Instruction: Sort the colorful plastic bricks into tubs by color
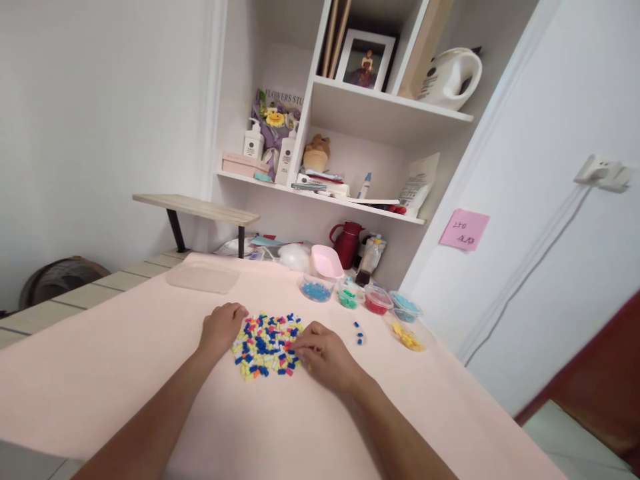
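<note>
A spread of small plastic pieces [267, 343] in blue, yellow, white, pink and orange lies on the pale pink table cover [150, 353]. My left hand [223, 328] rests at the pile's upper left edge, its fingers loosely bent and no piece visible in them. At the pile's right side, my right hand [323, 352] has thumb and forefinger drawn together among the pieces. Whatever is between those fingertips is too small to make out. Several blue pieces [359, 333] lie apart on a clear lid-like sheet to the right of that hand.
Behind the pile stand clear tubs of blue bits [316, 291], green bits [349, 299], red bits [379, 301], light blue bits [406, 307] and yellow bits [407, 337]. A pink container [327, 262], red jug [348, 245] and bottle [369, 261] are farther back. A clear lid [203, 277] lies left.
</note>
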A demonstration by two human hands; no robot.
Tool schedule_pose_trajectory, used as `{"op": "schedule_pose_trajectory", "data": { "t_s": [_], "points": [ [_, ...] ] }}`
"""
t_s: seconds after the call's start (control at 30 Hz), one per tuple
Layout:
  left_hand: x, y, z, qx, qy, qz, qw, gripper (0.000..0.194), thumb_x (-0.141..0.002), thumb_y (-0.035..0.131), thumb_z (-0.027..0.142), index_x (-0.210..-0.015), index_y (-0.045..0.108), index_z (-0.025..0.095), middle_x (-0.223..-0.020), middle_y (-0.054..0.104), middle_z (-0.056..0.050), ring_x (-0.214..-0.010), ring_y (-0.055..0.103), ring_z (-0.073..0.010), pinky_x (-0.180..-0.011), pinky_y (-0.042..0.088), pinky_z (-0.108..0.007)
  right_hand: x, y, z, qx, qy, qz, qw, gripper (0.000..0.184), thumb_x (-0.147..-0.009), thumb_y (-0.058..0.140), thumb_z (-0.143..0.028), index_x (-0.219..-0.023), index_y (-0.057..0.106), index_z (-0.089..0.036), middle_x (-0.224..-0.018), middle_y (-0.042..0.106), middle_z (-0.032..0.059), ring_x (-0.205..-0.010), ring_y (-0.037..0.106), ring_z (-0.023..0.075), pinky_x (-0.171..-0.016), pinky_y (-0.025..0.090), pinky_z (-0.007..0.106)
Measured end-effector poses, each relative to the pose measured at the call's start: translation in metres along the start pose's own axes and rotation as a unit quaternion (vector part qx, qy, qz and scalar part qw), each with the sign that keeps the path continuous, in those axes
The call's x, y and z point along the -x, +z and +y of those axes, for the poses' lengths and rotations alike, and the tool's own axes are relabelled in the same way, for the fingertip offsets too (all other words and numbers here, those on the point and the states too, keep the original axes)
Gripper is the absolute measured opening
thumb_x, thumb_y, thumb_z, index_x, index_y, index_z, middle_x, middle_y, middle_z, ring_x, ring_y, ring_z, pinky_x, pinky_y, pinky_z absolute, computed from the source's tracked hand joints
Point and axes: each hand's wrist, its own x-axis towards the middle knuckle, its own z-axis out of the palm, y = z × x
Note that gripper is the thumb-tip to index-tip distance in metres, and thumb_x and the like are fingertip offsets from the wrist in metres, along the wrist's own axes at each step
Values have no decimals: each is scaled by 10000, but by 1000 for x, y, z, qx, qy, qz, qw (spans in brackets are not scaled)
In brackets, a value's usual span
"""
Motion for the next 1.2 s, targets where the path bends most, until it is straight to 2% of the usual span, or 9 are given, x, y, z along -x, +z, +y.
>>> {"op": "schedule_pose_trajectory", "data": {
  "t_s": [0.13,0.33,0.57,0.87,1.07,1.2],
  "points": [
    [0,1,-1,2,-2,-1,1000,388,-882,329,300,-846,715,273,-1058,735,0,-1018,617,-221,-799,409,-321,2,2,6,34,-4,-27,999,356,-849,526,-99,-1036,738,-315,-964,610,32,-858,609,145,-768,480,251],
    [-1,1,-1,-2,-2,-1,1000,392,-883,325,300,-833,713,273,-1045,737,-5,-1021,614,-225,-804,404,-328,0,-4,12,64,24,-22,997,275,-862,545,-148,-1001,742,-281,-968,653,37,-878,633,158,-816,473,272],
    [0,0,-1,-2,1,-1,1000,392,-883,326,309,-844,714,275,-1058,733,-5,-1014,614,-222,-800,408,-325,-1,0,19,95,9,-27,995,263,-880,559,-207,-1036,742,-311,-937,674,37,-894,636,172,-798,471,267],
    [0,-1,1,-3,-2,0,1000,385,-872,331,304,-821,711,275,-1040,732,-8,-1008,615,-229,-805,408,-331,-3,-1,11,177,-10,-53,983,305,-887,554,-229,-1113,709,-362,-911,641,30,-865,613,171,-747,433,250],
    [0,-1,0,1,-2,-1,1000,389,-875,324,306,-834,710,279,-1045,733,2,-1017,615,-220,-813,406,-323,-5,2,6,127,10,-31,991,276,-811,588,-149,-977,732,-317,-937,658,6,-832,614,152,-767,430,246],
    [-1,0,0,3,1,-1,1000,379,-873,333,313,-851,710,281,-1057,733,8,-1028,615,-218,-805,412,-317,-6,-10,17,50,42,20,998,171,-752,630,-144,-853,719,-250,-911,651,11,-748,601,135,-714,450,237]
  ]
}}
